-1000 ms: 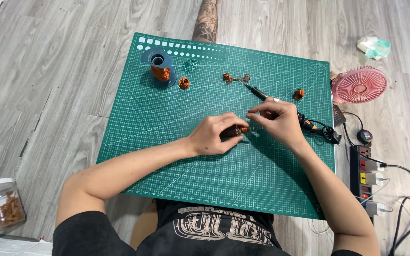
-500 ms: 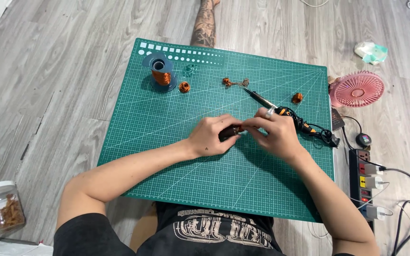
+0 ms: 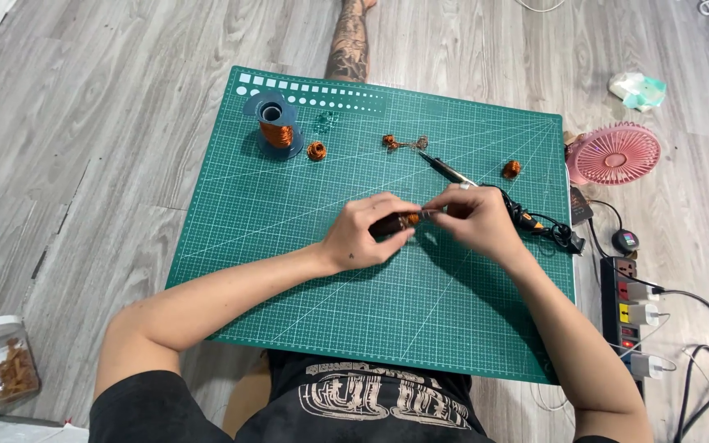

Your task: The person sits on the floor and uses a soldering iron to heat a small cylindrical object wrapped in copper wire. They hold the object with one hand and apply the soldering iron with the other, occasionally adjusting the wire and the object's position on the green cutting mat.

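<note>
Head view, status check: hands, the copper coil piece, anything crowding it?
Left hand and right hand both pinching the small copper coil piece over the green cutting mat. Soldering iron lies just behind the right hand.

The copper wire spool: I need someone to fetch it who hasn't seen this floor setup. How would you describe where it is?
Find the green cutting mat on the wooden floor. Near its far left corner stands the copper wire spool, upright on blue-grey flanges. The small copper coil beside it lies loose, with no flanges.
</note>
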